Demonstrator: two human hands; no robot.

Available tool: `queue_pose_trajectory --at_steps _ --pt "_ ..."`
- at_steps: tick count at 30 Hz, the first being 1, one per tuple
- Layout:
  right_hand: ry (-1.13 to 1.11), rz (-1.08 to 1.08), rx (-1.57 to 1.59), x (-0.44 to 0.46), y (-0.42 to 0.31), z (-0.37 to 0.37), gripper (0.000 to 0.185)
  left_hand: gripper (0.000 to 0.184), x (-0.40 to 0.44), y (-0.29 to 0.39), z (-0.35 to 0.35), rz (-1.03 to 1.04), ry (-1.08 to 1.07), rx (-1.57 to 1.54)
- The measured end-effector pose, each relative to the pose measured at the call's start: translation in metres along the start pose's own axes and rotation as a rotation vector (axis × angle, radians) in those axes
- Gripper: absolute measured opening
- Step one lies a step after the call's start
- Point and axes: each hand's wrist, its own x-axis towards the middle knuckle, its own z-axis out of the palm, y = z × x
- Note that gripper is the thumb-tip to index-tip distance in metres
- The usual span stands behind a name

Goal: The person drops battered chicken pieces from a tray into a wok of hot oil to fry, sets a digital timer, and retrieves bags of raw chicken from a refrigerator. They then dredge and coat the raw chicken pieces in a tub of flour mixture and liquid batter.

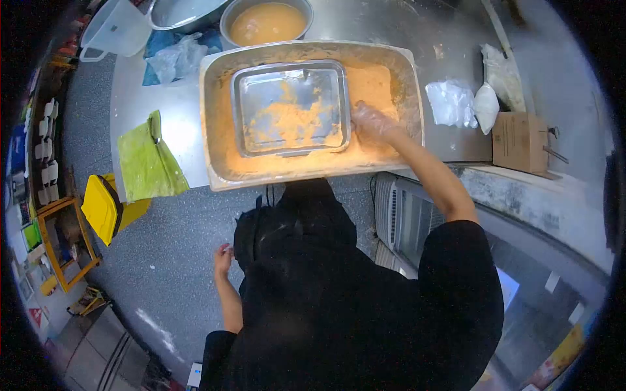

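Note:
My right hand [374,124], in a clear plastic glove, is closed at the right rim of a rectangular metal tray [291,152]. Orange powder is scattered over the tray's bottom. Beneath and around the tray, more orange powder [373,85] fills a large rectangular tub [206,130]. Part of my fingers is hidden against the tray's edge. My left hand [223,257] hangs low beside my dark apron, away from the table, with its fingers loosely apart and nothing plainly in them.
Behind the tub stand a round pan of orange liquid [267,23], another metal basin [186,14] and a clear plastic jug [117,29]. A green cloth [151,159] drapes over the left table edge. Plastic bags [451,104] and a cardboard box [518,142] lie right. A yellow bin [102,205] stands below.

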Motion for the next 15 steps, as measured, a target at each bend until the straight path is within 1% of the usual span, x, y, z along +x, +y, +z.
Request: queue_pose_trajectory --at_steps 1,2,4,6,8,9,11,13,15 --pt "-0.034 0.016 0.158 0.005 0.004 -0.006 0.027 0.035 -0.004 0.016 0.010 -0.069 0.003 0.010" --pt "-0.065 0.037 0.312 0.010 0.008 -0.012 0.028 0.035 -0.004 0.031 0.016 -0.136 0.009 0.020" --pt "0.113 0.143 0.616 0.014 0.022 -0.016 0.030 0.034 -0.003 0.053 0.020 -0.087 0.003 0.000" --pt "0.237 -0.005 -0.176 0.000 0.019 -0.021 0.029 0.033 -0.005 0.067 0.027 -0.071 0.019 -0.032" --pt "0.294 -0.193 -0.467 -0.021 0.027 -0.011 0.029 0.032 0.002 0.086 0.032 -0.068 0.053 -0.065" --pt "0.291 -0.303 -0.358 -0.031 0.042 0.007 0.029 0.031 0.005 0.093 0.031 -0.075 0.036 -0.053" --pt "0.066 -0.248 -0.099 -0.038 0.039 -0.001 0.030 0.031 0.013 0.107 0.028 -0.064 0.030 -0.036" --pt "-0.376 0.099 0.202 -0.041 -0.002 -0.058 0.033 0.032 0.025 0.100 0.022 -0.023 0.002 -0.079" --pt "-0.163 0.245 -0.008 -0.036 -0.023 -0.066 0.035 0.033 0.024 0.116 0.022 -0.066 0.002 -0.037"
